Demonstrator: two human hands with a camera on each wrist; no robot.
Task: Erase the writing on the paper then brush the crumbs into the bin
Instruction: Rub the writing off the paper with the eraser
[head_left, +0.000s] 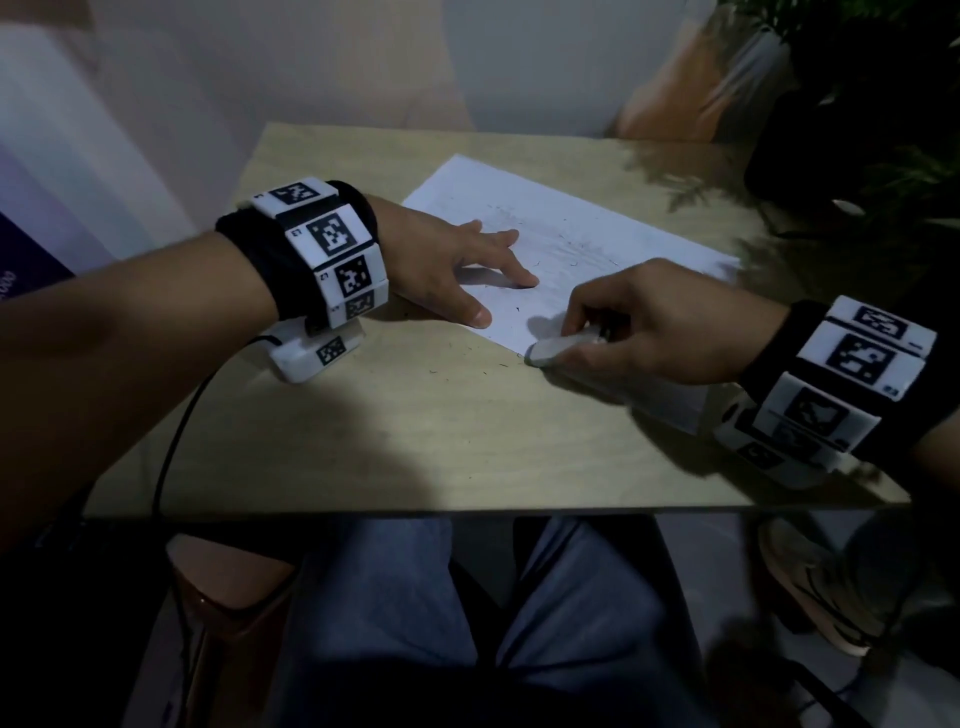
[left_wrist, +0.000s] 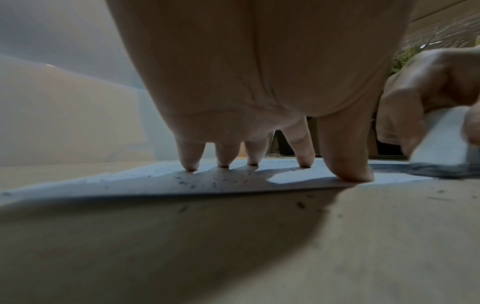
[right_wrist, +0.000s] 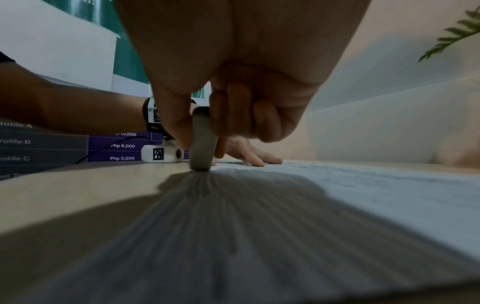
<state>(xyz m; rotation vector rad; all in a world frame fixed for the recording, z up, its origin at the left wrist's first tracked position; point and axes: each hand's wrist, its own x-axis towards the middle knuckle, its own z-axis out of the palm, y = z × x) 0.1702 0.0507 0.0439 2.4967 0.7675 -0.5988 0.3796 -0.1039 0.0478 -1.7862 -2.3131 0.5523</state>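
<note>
Paper (head_left: 561, 244) lies askew on the tabletop (head_left: 415, 441), toward its far right corner, with faint grey smudges and dark crumbs (left_wrist: 197, 182) scattered over the sheet and the bare wood beside its near edge. The left hand (head_left: 447, 270) rests on the sheet's left part with fingers spread and straight, fingertips (left_wrist: 191, 164) and thumb pressing down to pin it. The right hand (head_left: 660, 327) pinches a white eraser (head_left: 558, 349) between thumb and curled fingers; the eraser stands on its end at the sheet's near corner, and the right wrist view shows its lower end meeting the surface right at the paper's edge.

Judging by the smudging across the middle, erasing seems well under way, and no bin shows in any view. To do this stroke well, the eraser is best rubbed away from the pinning hand, toward the free edge, so the sheet is pulled taut and does not buckle. So close to the corner, short light passes seem safer, since a hard push could crease or tear the edge. The left fingertips could shift nearer the eraser to hold that corner flat.
</note>
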